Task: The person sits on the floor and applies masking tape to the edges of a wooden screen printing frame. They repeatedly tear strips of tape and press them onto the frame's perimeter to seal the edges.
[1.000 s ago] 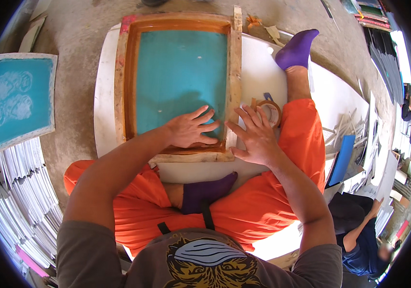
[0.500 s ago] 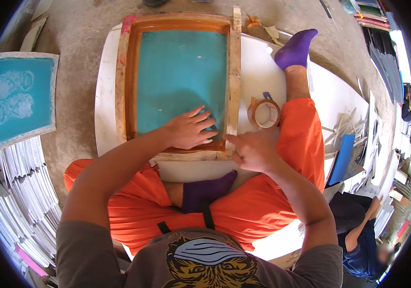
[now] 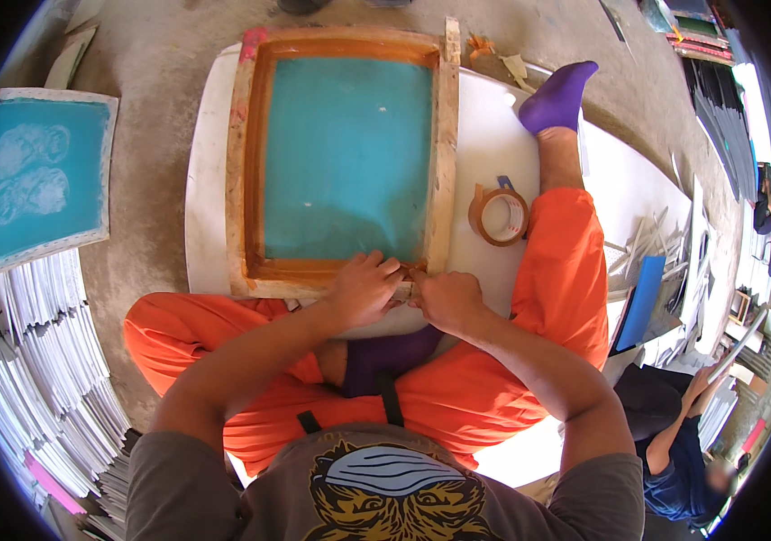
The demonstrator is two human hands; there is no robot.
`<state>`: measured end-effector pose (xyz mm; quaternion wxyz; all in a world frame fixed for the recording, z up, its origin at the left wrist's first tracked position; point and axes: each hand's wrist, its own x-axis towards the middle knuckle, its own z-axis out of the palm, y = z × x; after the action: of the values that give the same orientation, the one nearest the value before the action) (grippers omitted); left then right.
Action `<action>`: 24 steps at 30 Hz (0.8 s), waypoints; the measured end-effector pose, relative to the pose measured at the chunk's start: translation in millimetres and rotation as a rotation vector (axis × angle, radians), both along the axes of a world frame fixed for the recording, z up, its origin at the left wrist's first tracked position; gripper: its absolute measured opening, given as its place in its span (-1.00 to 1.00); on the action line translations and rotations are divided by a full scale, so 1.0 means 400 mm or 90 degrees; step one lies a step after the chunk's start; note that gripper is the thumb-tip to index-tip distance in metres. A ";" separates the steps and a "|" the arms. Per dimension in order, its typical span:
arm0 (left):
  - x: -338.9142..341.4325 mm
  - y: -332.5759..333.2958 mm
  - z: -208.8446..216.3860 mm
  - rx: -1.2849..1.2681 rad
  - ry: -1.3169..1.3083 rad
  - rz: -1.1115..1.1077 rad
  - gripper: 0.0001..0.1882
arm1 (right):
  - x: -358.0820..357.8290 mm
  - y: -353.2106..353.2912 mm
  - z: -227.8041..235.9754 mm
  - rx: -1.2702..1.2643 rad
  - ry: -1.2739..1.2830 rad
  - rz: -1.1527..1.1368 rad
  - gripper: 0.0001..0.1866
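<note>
A wooden screen-printing frame (image 3: 447,153) lies before me, with teal mesh (image 3: 349,153) and brown tape (image 3: 313,269) lining its inner edges. Both of my hands meet at its near right corner. My left hand (image 3: 365,290) rests over the near rail with its fingers bent together. My right hand (image 3: 451,299) sits just right of it, fingers curled in a pinch against the corner. What the fingertips hold is too small to make out. On the white board (image 3: 484,117), right of the frame, lies a roll of brown tape (image 3: 476,219).
My orange-trousered legs and purple-socked feet (image 3: 555,97) surround the frame. A second teal screen (image 3: 47,180) with pale prints leans at the left, above stacked white sheets (image 3: 52,352). A blue panel (image 3: 640,302) stands at the right. Another person (image 3: 674,442) sits at the lower right.
My left hand has slid off the mesh onto the near rail, its spread fingers now bent. My right hand has moved slightly left and nearer, its extended index finger now curled in.
</note>
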<state>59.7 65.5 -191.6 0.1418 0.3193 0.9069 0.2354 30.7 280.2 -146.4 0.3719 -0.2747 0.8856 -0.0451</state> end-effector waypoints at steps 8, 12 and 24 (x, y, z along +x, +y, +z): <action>0.030 0.015 0.001 0.015 0.048 0.061 -0.54 | 0.032 0.002 0.027 0.026 0.109 0.013 -0.30; 0.038 0.021 0.010 -0.007 0.095 0.071 -0.59 | 0.037 -0.005 0.025 0.037 0.121 0.006 -0.29; 0.099 0.016 -0.026 -0.023 0.152 0.159 -0.56 | -0.005 -0.025 0.032 0.077 0.114 0.072 -0.37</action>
<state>99.4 71.8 -202.0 0.0082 0.2270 0.9540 0.1954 28.8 270.3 -133.5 0.3090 -0.3041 0.8995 0.0539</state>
